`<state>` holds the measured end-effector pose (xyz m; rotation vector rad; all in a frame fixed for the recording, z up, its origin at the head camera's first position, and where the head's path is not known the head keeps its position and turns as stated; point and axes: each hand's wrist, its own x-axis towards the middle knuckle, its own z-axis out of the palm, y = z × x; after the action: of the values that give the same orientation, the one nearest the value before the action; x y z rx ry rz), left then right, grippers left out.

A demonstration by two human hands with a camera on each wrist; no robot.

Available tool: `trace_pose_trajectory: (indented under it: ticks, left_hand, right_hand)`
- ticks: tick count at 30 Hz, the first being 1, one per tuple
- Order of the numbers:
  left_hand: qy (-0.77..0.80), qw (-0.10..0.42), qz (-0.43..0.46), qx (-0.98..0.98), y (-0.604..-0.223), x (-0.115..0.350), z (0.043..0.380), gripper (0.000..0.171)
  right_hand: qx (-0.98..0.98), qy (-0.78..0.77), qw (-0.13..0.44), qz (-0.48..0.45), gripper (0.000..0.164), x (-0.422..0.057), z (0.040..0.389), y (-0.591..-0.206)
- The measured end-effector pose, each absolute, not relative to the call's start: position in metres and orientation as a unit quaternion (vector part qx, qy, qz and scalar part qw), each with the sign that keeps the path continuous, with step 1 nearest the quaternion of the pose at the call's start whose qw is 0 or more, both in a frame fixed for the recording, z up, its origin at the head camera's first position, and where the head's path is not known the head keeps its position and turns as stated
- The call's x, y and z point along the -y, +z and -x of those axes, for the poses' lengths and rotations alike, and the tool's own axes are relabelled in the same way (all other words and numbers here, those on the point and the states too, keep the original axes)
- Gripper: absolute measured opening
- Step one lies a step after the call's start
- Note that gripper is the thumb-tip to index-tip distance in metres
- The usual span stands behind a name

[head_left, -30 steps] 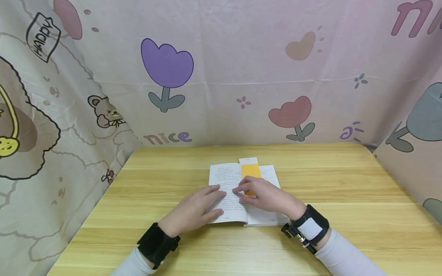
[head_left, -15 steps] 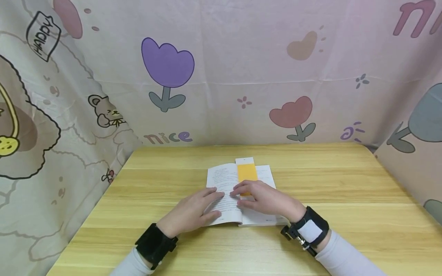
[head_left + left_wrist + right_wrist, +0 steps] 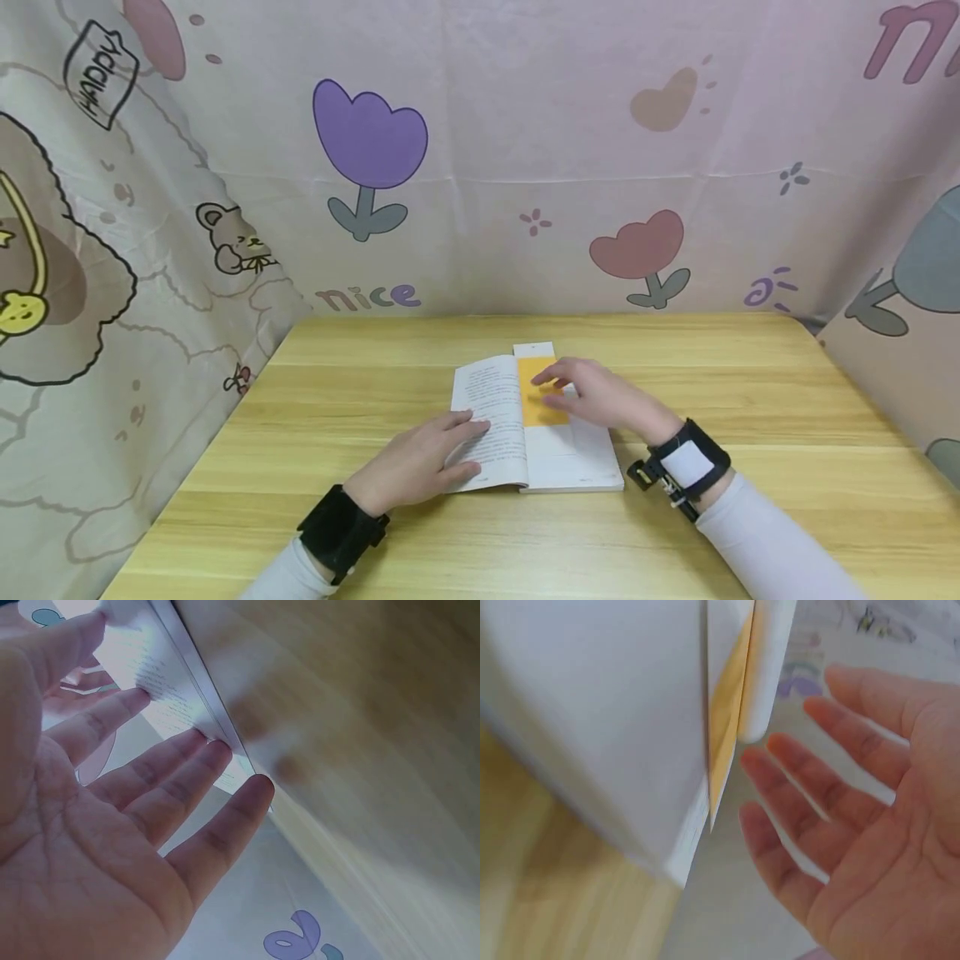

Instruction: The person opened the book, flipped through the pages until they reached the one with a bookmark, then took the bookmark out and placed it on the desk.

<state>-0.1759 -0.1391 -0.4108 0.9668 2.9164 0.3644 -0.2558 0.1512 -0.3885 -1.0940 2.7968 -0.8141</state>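
An open book [image 3: 487,450] with printed pages lies on the wooden table. Along its inner fold sits a yellow-and-white bookmark [image 3: 534,392], its white end sticking out past the top edge. My left hand [image 3: 420,462] rests on the left page with fingers spread and straight; the left wrist view shows its fingertips at the page edge [image 3: 161,675]. Over the bookmark and right page hovers my right hand [image 3: 600,396], fingers loosely bent and holding nothing. In the right wrist view that hand [image 3: 855,817] is apart from the yellow strip [image 3: 730,705].
The wooden table [image 3: 360,367] extends around the book on all sides. Behind it hangs a patterned cloth [image 3: 480,167] with tulips and hearts, and more cloth stands at the left and right. Both wrists wear black straps [image 3: 341,533].
My right hand has lifted off the book's fold and moved right and away from me, uncovering more of the bookmark. The left hand stays on the left page.
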Motion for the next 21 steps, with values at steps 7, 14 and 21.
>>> trace_pose_trajectory:
  ticks: [7, 14, 21]
  left_hand:
    - [0.113, 0.022, -0.310, -0.944, -0.413, 0.139, 0.176, 0.059]
    - [0.105, 0.017, -0.309, -0.945, -0.415, 0.140, 0.175, 0.060]
    - [0.106, 0.022, -0.307, -0.946, -0.415, 0.139, 0.175, 0.061]
  right_hand:
    - [-0.937, -0.244, 0.030, 0.249, 0.031, -0.163, 0.292, -0.388]
    - [-0.955, -0.228, 0.054, 0.183, 0.034, -0.160, 0.315, -0.393]
    - [-0.956, -0.230, 0.075, 0.165, 0.031, -0.156, 0.327, -0.399]
